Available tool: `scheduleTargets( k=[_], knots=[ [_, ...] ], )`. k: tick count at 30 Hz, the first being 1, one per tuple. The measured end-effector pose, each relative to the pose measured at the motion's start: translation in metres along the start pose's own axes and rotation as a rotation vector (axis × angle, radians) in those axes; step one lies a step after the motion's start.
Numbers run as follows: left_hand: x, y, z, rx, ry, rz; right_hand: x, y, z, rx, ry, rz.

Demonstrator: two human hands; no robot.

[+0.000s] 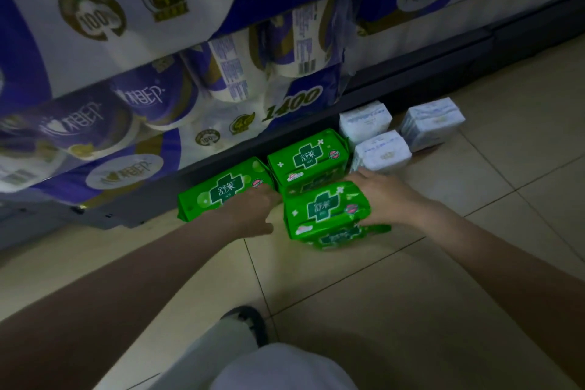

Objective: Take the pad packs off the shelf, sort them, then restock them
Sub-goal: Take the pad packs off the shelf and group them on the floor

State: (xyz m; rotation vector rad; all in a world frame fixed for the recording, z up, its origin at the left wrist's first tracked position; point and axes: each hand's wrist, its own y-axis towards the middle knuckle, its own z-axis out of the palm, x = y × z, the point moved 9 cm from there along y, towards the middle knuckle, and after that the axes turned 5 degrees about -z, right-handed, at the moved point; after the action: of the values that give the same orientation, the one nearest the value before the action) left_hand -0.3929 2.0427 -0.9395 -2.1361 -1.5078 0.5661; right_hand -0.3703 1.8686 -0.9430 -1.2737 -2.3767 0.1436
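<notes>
Pad packs lie sorted on the tiled floor in front of the shelf base. Green packs form the left group: one at the left (218,191), one behind (308,157), and a near stack (326,210) of green packs. Three white packs sit to the right (364,120), (381,152), (432,122). My right hand (384,196) grips the right side of the near green stack, thumb under its edge. My left hand (253,210) rests against the stack's left side, lying partly over the left green pack, fingers apart.
Large purple-and-white toilet paper multipacks (152,98) fill the shelf above. The dark shelf base (427,70) runs diagonally behind the packs. Beige floor tiles (411,294) spread to the right. My knee in pale trousers (285,367) and a dark shoe (250,321) are below.
</notes>
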Motion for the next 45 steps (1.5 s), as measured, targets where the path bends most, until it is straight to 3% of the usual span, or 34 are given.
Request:
scheduleTargets(
  k=[4, 8, 10, 14, 18, 24, 26, 29, 33, 37, 43, 45],
  knots=[
    [0.021, 0.001, 0.013, 0.0, 0.152, -0.034, -0.016, 0.005, -0.001, -0.104, 0.041, 0.02],
    [0.019, 0.001, 0.02, 0.045, 0.207, -0.023, 0.003, 0.012, 0.002, -0.13, -0.36, -0.033],
    [0.013, 0.0, 0.016, 0.029, 0.214, -0.008, 0.012, 0.016, 0.003, -0.108, -0.429, -0.035],
    [0.0, -0.01, -0.027, -0.138, 0.333, 0.036, 0.015, 0.018, -0.015, -0.072, -0.261, 0.032],
    [-0.02, -0.051, -0.141, -0.54, 0.265, 0.149, 0.033, 0.002, -0.14, -0.528, -0.068, -0.031],
    [-0.067, -0.197, -0.346, -1.147, 0.167, 0.459, 0.091, -0.08, -0.373, -1.236, -0.032, -0.199],
    [-0.062, -0.248, -0.415, -1.318, 0.123, 0.46, 0.116, -0.107, -0.433, -1.399, -0.055, -0.271],
    [-0.032, -0.303, -0.497, -1.519, 0.139, 0.293, 0.155, -0.121, -0.502, -1.516, -0.127, -0.335],
    [0.034, -0.31, -0.563, -1.451, 0.161, -0.077, 0.195, -0.088, -0.563, -1.443, -0.178, -0.283],
    [0.096, -0.281, -0.601, -1.296, 0.208, -0.351, 0.223, -0.006, -0.612, -1.185, -0.185, -0.219],
    [0.16, -0.232, -0.626, -1.116, 0.194, -0.457, 0.241, 0.13, -0.629, -0.663, -0.072, -0.193],
    [0.179, -0.216, -0.626, -1.032, 0.17, -0.504, 0.236, 0.155, -0.623, -0.589, -0.074, -0.195]
  ],
)
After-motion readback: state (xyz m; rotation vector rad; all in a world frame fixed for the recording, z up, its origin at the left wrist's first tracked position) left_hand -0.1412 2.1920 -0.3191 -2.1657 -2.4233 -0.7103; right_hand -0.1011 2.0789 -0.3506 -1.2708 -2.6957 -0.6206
